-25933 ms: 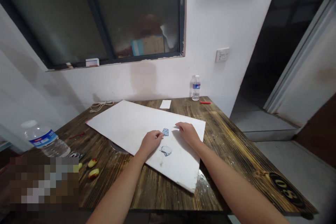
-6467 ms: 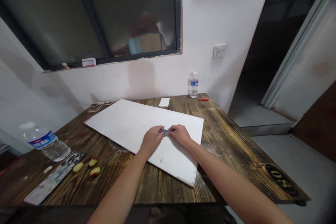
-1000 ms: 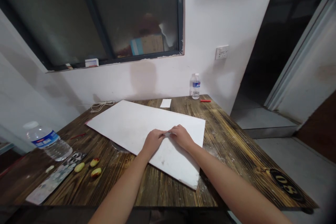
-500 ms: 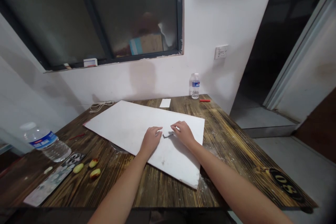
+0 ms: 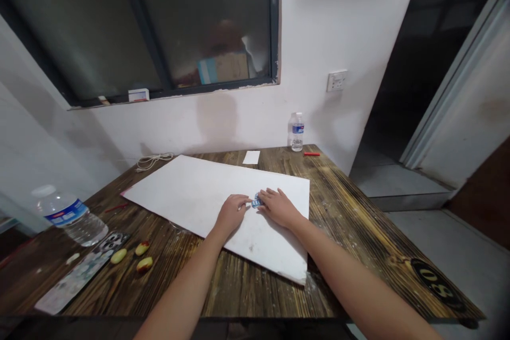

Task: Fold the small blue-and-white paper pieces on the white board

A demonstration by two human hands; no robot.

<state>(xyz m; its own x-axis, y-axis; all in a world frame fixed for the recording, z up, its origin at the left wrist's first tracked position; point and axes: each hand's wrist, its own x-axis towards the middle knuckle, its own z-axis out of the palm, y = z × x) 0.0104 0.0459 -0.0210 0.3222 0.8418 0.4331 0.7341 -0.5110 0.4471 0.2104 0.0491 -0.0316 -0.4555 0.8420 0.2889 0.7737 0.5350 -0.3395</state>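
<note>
On the white board [image 5: 171, 186] lies a small flat piece with a blue-and-white print [image 5: 255, 203], possibly a folded card or label; its kind is unclear. My left hand [image 5: 233, 213] is at its left edge, thumb and forefinger closed together there in what looks like a pinch. Spread over its right part, my right hand [image 5: 279, 206] rests with fingers extended and covers some of the print.
At left are a large water bottle [image 5: 71, 216], a patterned long case [image 5: 82, 273] and several yellow-green fruits [image 5: 144, 264]. Towards the wall are a cable [image 5: 153, 160], white paper [image 5: 251, 157], a small bottle [image 5: 297, 133] and a red stick [image 5: 311, 154].
The piece showed as a thin dark bent line before; now its blue print faces up. My right hand has come down flat over it, and my left fingers have closed at its edge.
</note>
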